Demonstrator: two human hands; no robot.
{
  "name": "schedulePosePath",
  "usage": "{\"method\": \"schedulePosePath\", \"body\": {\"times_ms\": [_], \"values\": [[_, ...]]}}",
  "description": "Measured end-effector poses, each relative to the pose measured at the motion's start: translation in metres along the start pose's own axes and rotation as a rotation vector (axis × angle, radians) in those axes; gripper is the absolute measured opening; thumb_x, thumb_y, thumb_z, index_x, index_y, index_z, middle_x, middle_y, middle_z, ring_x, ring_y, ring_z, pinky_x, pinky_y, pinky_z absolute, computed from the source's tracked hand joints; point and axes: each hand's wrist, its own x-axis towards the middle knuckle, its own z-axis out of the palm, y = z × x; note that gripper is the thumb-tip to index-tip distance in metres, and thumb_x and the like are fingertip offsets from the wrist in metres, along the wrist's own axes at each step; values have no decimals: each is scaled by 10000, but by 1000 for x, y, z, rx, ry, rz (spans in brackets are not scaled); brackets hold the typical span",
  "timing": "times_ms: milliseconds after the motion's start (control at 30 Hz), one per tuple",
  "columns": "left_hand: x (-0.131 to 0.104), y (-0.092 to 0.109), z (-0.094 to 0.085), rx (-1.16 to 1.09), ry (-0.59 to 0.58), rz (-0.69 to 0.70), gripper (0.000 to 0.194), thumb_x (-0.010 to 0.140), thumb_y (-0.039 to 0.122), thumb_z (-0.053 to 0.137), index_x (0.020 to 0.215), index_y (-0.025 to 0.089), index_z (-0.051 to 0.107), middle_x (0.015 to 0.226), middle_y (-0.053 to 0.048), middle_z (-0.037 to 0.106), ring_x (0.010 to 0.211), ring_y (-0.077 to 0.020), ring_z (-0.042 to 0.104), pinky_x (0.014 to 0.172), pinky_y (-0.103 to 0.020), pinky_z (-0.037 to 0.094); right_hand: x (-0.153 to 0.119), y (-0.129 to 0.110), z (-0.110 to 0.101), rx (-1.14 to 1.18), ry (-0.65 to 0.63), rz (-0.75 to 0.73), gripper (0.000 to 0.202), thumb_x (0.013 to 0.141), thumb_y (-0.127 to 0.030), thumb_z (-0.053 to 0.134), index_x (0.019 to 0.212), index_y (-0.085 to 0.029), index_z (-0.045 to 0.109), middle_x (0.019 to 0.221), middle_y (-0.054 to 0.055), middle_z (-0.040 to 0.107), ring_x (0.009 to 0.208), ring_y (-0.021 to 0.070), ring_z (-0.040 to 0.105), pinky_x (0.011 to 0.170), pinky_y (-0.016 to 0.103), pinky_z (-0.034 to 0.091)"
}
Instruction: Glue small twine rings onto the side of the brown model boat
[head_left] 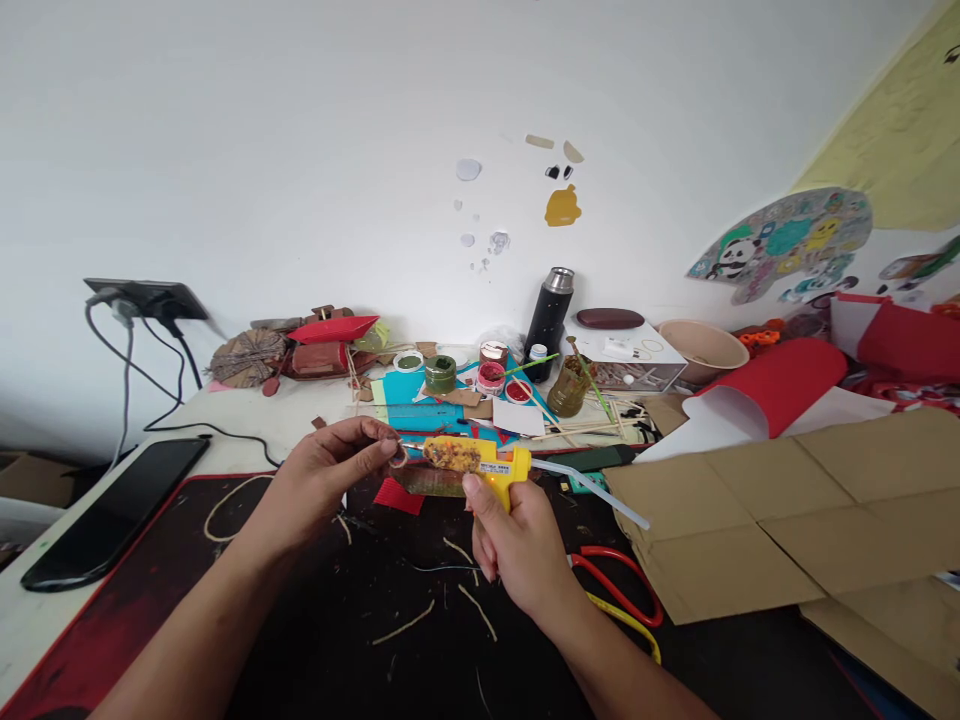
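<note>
My right hand (514,535) is wrapped round the handle of a yellow glue gun (457,455), whose nozzle points left. A translucent glue stick (592,485) sticks out of its back end. My left hand (337,470) pinches a small round brownish piece (397,457) close to the nozzle tip. Whether nozzle and piece touch is too small to tell. Below the gun lies a piece of red material (400,496) on the dark mat (322,640). Short bits of cord (403,622) are scattered under my hands.
Red-handled scissors (622,580) and brown cardboard (742,510) lie at the right. Behind are paint jars (440,375), a black flask (550,315) and a beige bowl (703,348). A black phone-like slab (116,510) lies left, beside cables (217,430).
</note>
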Motion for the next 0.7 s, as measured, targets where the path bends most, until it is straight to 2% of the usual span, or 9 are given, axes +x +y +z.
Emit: {"method": "schedulePosePath", "body": {"times_ms": [700], "values": [[-2, 4, -1, 4, -1, 2, 406, 740, 598, 963, 807, 231, 804, 830, -21, 735, 752, -195, 599, 687, -310, 494, 1, 5, -2, 26, -5, -4, 709, 857, -932, 669, 760, -241, 547, 395, -102, 391, 326, 95, 393, 372, 220, 257]]}}
